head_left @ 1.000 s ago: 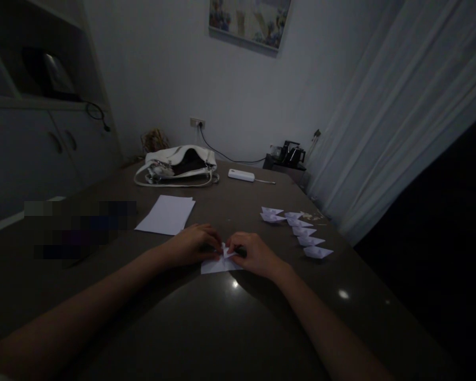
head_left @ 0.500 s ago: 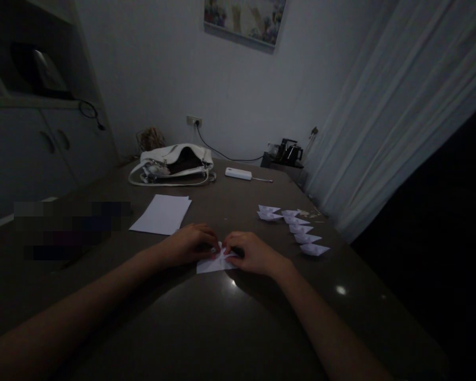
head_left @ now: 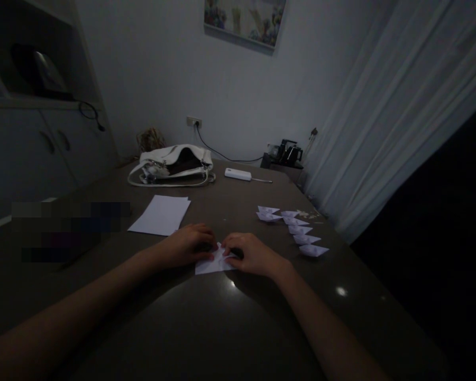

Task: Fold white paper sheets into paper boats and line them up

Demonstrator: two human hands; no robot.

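A small folded piece of white paper lies on the dark table in front of me. My left hand grips its left part, with thumb and fingers closed on it. On the right side, my right hand pinches the same paper, its fingertips close to those of the left. Both hands hide part of the folds. To the right sit several folded paper boats, most of them in a slanting row. A stack of white paper sheets lies beyond my left hand.
A white handbag stands at the table's far left, its strap lying on the tabletop. A white power-bank-like device with a short cable is right of it. Small pale scraps lie by the right edge, near a sheer curtain.
Both hands stay on the folded paper with only slight finger movement. The whole view has shifted very little.
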